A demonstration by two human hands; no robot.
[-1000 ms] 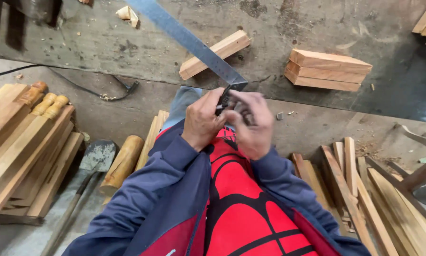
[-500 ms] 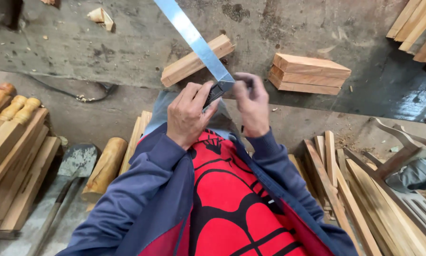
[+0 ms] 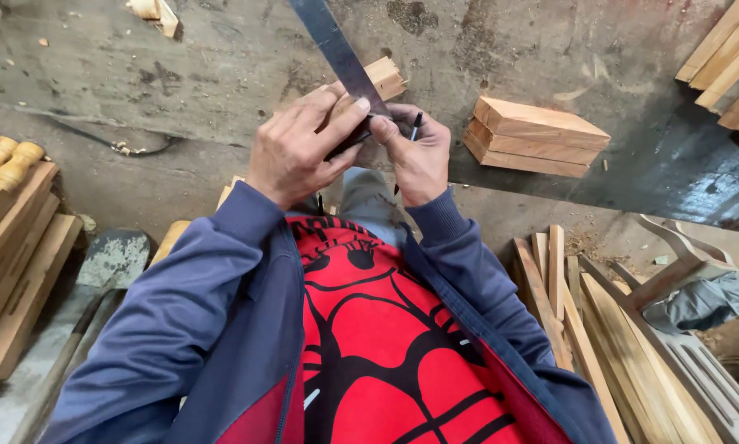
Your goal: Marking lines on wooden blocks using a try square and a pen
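Both my hands are raised in front of my chest over the concrete floor. My left hand (image 3: 300,144) pinches the near end of a long flat metal ruler (image 3: 337,51) that slants up to the top edge of the head view. My right hand (image 3: 415,156) touches the same end of the ruler and also holds a thin dark pen (image 3: 413,131) upright between its fingers. A small dark piece sits between the two hands at the ruler's end; I cannot tell what it is. I wear a blue jacket over a red and black shirt.
Stacked wooden blocks (image 3: 534,136) lie to the right of my hands, another block (image 3: 382,78) behind the ruler. Planks and turned legs (image 3: 12,230) pile up at left, with a shovel (image 3: 110,259) beside them. Thin wooden slats (image 3: 600,321) and a chair frame (image 3: 682,255) lie at right.
My hands have lifted and shifted higher in view with the ruler still between them. The camera has tilted down, so more of my jacket and shirt shows.
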